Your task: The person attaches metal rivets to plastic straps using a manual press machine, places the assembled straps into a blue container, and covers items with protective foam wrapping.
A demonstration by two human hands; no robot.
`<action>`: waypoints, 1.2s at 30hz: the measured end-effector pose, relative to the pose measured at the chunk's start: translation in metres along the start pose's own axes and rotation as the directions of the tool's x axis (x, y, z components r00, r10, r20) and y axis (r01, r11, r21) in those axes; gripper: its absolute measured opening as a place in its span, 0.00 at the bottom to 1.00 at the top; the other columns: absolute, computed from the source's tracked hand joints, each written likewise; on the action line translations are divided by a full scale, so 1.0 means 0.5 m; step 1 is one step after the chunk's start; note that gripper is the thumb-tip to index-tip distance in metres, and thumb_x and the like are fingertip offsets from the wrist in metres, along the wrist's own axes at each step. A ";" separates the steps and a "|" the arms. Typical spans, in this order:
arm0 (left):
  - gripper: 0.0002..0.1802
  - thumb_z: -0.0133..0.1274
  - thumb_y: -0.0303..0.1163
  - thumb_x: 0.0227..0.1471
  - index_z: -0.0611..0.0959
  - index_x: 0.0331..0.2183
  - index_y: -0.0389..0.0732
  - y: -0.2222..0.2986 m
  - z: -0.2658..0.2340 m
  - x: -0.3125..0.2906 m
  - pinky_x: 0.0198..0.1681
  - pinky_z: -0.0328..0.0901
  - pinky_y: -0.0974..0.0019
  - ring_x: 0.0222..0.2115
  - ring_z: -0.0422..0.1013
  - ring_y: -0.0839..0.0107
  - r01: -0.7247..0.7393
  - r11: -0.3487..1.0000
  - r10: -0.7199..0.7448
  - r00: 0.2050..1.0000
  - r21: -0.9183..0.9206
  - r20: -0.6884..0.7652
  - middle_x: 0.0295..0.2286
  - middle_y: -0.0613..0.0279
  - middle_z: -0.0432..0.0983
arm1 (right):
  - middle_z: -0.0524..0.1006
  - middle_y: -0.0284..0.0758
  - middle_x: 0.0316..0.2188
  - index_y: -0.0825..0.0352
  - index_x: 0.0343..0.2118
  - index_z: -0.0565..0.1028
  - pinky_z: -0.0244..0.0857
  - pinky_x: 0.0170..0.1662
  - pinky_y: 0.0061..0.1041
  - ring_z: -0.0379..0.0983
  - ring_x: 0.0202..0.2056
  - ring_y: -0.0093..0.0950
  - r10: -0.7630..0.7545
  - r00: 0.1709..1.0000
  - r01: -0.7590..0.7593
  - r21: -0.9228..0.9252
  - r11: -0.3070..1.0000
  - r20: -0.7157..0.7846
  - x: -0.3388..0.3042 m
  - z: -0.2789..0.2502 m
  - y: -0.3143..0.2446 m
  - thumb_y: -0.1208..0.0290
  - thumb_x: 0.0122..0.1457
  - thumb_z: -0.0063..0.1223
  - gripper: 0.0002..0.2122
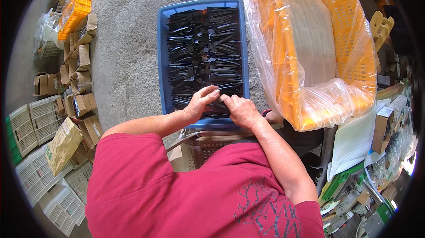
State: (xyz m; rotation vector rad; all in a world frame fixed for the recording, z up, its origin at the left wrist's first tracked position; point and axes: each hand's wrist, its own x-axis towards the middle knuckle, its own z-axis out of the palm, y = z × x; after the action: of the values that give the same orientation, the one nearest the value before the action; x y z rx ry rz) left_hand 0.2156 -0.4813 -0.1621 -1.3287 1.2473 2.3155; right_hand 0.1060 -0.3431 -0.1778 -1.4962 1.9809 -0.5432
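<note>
A blue plastic bin [162, 61] stands on the floor before me, filled with slender black pieces [223, 39] laid in two rows, their flat rounded ends meeting along the middle. Over its near end my left hand [200, 104] is closed, fingers bent and pressed together. Just to the right, my right hand [241, 110] is also closed, its index finger and thumb pinched close to the left fingertips. Whatever the fingers hold is too small or hidden to make out. More black pieces lie right below both hands.
To the right stands an orange crate [285, 47] lined with clear plastic, holding stacked translucent sheets [310, 30]. Cardboard boxes [82, 103], white crates [33, 123] and orange crates [76, 12] line the left side. Papers [354, 143] and clutter fill the right edge.
</note>
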 end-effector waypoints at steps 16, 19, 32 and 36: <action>0.15 0.41 0.33 0.49 0.72 0.38 0.35 -0.096 -0.018 0.021 0.41 0.58 0.67 0.38 0.64 0.62 -0.385 0.552 0.466 0.878 0.740 0.109 0.35 0.53 0.67 | 0.67 0.39 0.29 0.63 0.41 0.64 0.56 0.38 0.33 0.64 0.35 0.35 -0.069 0.993 0.084 -0.160 0.984 0.100 0.011 0.023 0.001 0.76 0.46 0.39 0.16; 0.14 0.42 0.29 0.48 0.71 0.39 0.35 -0.100 -0.016 0.021 0.41 0.58 0.67 0.38 0.64 0.61 -0.420 0.528 0.488 0.861 0.738 0.141 0.35 0.53 0.66 | 0.65 0.39 0.31 0.66 0.41 0.64 0.56 0.40 0.34 0.63 0.36 0.35 -0.086 0.991 0.101 -0.157 0.982 0.105 0.009 0.024 0.007 0.79 0.43 0.40 0.18; 0.17 0.44 0.22 0.35 0.72 0.35 0.38 -0.075 -0.015 0.005 0.44 0.56 0.60 0.41 0.58 0.56 -0.415 0.289 0.539 0.815 0.863 0.212 0.36 0.56 0.66 | 0.68 0.41 0.23 0.70 0.33 0.67 0.61 0.33 0.32 0.66 0.29 0.38 -0.076 0.992 0.086 0.106 0.991 -0.103 -0.024 -0.023 0.007 0.81 0.43 0.43 0.11; 0.18 0.53 0.30 0.34 0.72 0.34 0.40 -0.040 0.013 -0.003 0.39 0.57 0.61 0.39 0.59 0.60 -0.431 0.068 0.531 0.779 0.900 0.333 0.34 0.58 0.65 | 0.68 0.40 0.21 0.69 0.30 0.67 0.61 0.31 0.33 0.66 0.26 0.37 -0.024 0.984 0.047 0.126 0.991 -0.178 -0.057 -0.040 0.011 0.78 0.45 0.44 0.07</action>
State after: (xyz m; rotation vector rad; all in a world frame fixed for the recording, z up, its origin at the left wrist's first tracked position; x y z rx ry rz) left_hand 0.2232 -0.4638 -0.1705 -0.4919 2.7993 1.0024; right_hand 0.0943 -0.3151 -0.1606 -1.4492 2.0110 -0.8286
